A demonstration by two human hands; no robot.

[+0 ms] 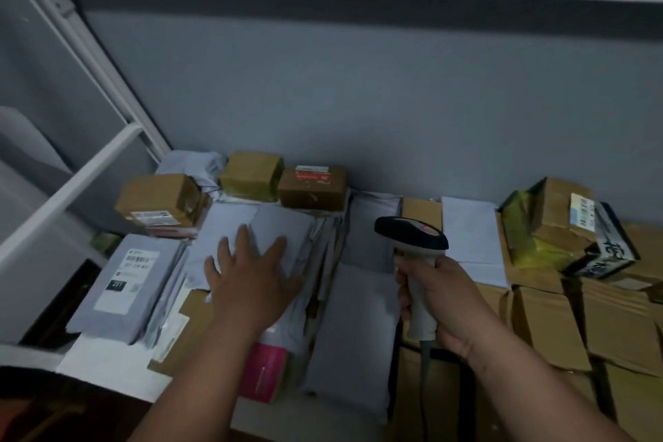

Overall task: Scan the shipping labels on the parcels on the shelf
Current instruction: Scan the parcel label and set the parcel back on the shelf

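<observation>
1. Left hand (251, 273) lies flat, fingers spread, on a grey mailer (251, 226) among the shelf's parcels
2. Right hand (436, 298) has its fingers wrapped round the barcode scanner (412, 248) handle, held above the parcels

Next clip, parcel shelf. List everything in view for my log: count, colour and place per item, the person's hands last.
Small cartons: three, brown, back left, on top of the mailers.
Labelled mailer: one, grey with white label, front left.
Flat mailers: a stack, count unclear, grey, centre.
Pink package: one, front centre, partly covered.
Taped box: one, brown with yellow-green tape, right, tilted.
Cartons: several, brown, right side.
Shelf frame: white, left.
Barcode scanner: one, black head, grey handle, centre right.
Left hand: flat on the mailer stack.
Right hand: grips the scanner handle.
</observation>
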